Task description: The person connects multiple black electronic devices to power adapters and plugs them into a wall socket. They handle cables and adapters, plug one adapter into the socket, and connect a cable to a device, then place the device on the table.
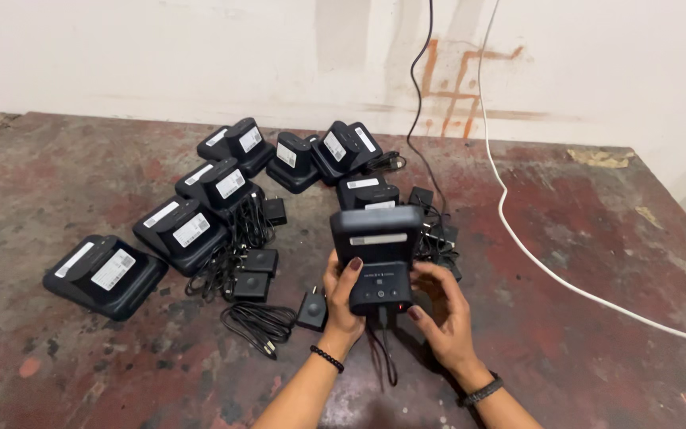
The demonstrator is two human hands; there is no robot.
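While you look down, the worn, rust-red mottled tabletop [581,334] fills your view, with a white cable [518,238] curving across its right side and a thin black cable [416,119] hanging down the wall. Spread over the left and middle sits a cluster of black box-shaped devices with white labels [192,226], the nearest one [105,274] lying apart at far left. Among them lie black plug adapters [249,284] and a coiled black cord [260,322]. You're holding one more black rectangular device [379,258] up above the table, front centre, a small red light showing at its lower edge. Your left hand [341,306] wraps its left side, thumb pressed on the front face. Your right hand [442,314] curls at the lower right corner, fingers bent in; whether it grips the body or the cord dangling beneath is hard to tell.
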